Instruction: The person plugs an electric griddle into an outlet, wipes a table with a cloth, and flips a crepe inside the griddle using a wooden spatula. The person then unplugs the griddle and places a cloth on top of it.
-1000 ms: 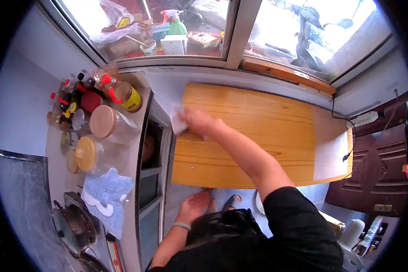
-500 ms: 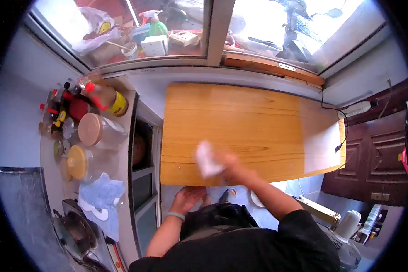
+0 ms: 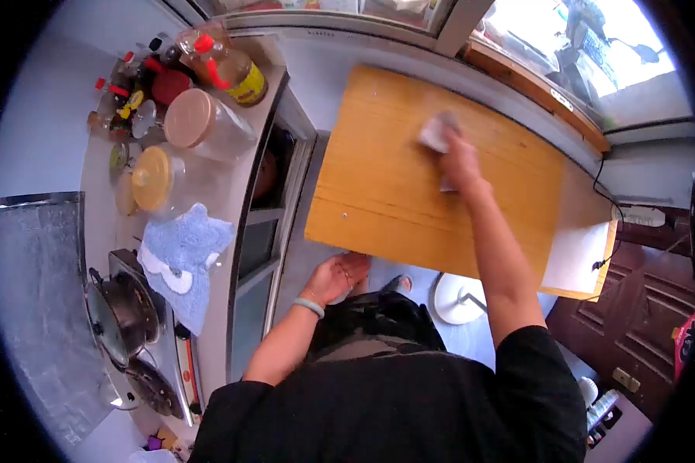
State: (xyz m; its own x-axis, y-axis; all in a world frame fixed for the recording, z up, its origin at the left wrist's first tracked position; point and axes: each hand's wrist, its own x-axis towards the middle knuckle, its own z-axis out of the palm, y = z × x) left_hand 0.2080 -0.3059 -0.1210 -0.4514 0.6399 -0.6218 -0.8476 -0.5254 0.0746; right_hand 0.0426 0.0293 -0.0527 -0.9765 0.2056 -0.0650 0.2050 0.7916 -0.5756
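Observation:
My right hand [image 3: 460,160] is closed on a pale cloth [image 3: 438,133], which lies against the top of the wooden table [image 3: 378,170] toward its far side. Motion blurs the cloth a little. My left hand [image 3: 337,278] is near the table's front left edge, palm up with its fingers apart and nothing in it. A light band circles that wrist.
Along the left, a counter [image 3: 232,174] bears a sauce bottle [image 3: 247,81], lidded jars [image 3: 153,179], a blue towel [image 3: 184,266] and a pot [image 3: 123,316]. A power strip [image 3: 639,216] with a black cable is at the right. A window borders the far side.
My right hand has moved with the cloth from the table's near edge to its far side. My left hand stays low by the front edge. The view has shifted and turned.

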